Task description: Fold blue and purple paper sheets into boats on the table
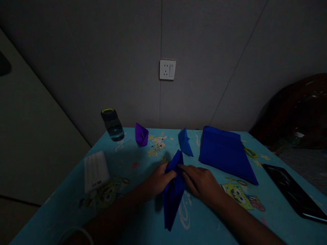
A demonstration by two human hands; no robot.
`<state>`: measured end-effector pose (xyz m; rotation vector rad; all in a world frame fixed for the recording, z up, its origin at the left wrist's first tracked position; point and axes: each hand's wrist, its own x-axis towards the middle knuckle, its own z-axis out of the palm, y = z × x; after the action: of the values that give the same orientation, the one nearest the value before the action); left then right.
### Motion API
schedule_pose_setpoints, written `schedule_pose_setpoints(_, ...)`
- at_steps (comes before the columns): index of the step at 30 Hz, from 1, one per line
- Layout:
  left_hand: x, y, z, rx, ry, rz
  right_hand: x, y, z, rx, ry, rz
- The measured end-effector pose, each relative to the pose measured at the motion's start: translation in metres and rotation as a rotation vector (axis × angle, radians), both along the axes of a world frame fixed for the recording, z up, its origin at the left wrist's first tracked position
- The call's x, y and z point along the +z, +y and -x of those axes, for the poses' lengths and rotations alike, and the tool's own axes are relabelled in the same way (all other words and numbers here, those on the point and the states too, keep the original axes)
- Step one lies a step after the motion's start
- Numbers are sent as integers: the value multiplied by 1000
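A dark blue folded paper piece stands out from the table at the centre, long and pointed, with an opening along its upper side. My left hand grips its left edge, the thumb lying over the paper. From the right, my right hand pinches the upper right part with its fingers pressed on the fold. Behind it are a lighter blue paper boat and a purple paper boat. A stack of dark blue paper lies to the right.
On the blue patterned tablecloth are a water bottle and a white power bank with a cable at the left. Yellow-handled scissors and a black phone-like slab lie at the right. A wall stands behind.
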<state>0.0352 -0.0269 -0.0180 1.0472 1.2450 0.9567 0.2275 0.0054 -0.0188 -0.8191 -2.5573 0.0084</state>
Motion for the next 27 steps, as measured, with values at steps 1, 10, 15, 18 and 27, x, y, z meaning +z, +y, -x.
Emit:
schedule_pose_setpoints(1, -1, 1, 1, 21, -22, 11, 0, -1, -1, 24, 27, -12)
schedule_pose_setpoints(10, 0, 4, 3, 182, -150, 84, -3, -7, -2, 192, -58, -44)
schedule_pose_setpoints(15, 2, 5, 1, 212, -191, 26, -2, -6, -2, 219, -90, -40)
schedule_pose_setpoints(18, 0, 6, 2, 258, -214, 26, 0, -8, 0, 254, -71, -65)
schedule_pose_setpoints(27, -5, 10, 6, 284, -140, -74, 4, -11, 2, 260, -75, -94)
